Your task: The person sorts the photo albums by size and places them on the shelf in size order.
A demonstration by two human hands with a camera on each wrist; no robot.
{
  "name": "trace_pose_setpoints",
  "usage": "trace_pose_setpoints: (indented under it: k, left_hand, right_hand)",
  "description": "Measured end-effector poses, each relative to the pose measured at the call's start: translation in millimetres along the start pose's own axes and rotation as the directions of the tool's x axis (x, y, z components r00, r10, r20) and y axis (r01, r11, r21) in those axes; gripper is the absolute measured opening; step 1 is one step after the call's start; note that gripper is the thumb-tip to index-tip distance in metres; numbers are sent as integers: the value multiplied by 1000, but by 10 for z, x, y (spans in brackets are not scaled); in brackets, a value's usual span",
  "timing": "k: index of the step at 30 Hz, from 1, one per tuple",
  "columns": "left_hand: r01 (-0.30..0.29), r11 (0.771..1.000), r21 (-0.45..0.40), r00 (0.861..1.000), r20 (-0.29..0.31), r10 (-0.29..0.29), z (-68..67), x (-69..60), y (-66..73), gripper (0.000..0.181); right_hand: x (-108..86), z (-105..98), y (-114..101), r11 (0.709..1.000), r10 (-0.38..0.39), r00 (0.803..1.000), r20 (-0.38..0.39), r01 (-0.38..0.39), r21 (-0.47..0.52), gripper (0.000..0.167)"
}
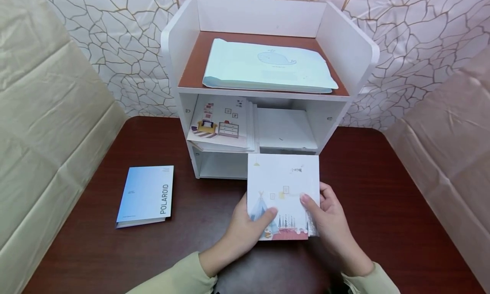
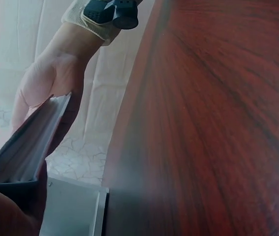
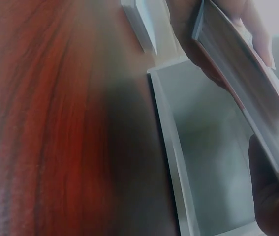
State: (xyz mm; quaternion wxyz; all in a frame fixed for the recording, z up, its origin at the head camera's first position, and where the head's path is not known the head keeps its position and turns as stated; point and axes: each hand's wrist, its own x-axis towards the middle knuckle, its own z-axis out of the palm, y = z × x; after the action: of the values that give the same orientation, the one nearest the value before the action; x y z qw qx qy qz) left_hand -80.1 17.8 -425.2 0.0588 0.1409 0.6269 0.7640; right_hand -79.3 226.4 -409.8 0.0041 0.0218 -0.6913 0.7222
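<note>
White book gripped by both hands above the table

Clock positions are taken about the book in the head view, twelve at the top.

Grip: the left hand grasps the book at seven o'clock, thumb laid on the front cover. The right hand grasps it at four o'clock, its thumb likewise on the front. Both holds are engaged.

Book: the front faces up and toward the wearer and carries a blue tent print near its eight o'clock edge. Both wrist views show it off the table, with pages between its covers. In the head view its top edge overlaps the shelf; whether the two touch cannot be determined there.

Surroundings: the shelf stands on the table at twelve o'clock. Its top level bears a pale packet with a whale drawing. Between ten and eleven, a stack of white-covered items occupies the left bay, its uppermost cover printed with furniture. At twelve, a flat white item lies in the right bay; its kind cannot be determined. A blue-and-white album marked POLAROID lies on the table at nine o'clock, well apart from the left hand.
</note>
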Motion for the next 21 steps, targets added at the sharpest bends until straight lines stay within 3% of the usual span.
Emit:
trace_pose_setpoints:
  k: [4, 9, 16, 21]
  left_hand:
    - [-3, 1000, -9, 1000, -27, 3, -14, -6, 21, 38]
    - [0, 1000, -13, 1000, -10, 0, -16, -20, 89, 37]
    - [-71, 997, 7, 997, -16, 71, -23, -10, 340, 35]
    - [-82, 996, 39, 996, -30, 83, -93, 80, 285, 36]
  right_hand:
    - [14, 23, -13, 1000, -9, 1000, 18, 9, -11, 45]
    - [10, 20, -24, 999, -19, 999, 37, 20, -29, 47]
    - [-6, 33, -28, 998, -43, 996, 76, 47, -49, 45]
    - [-15, 49, -10, 991, -54, 992, 116, 68, -115, 45]
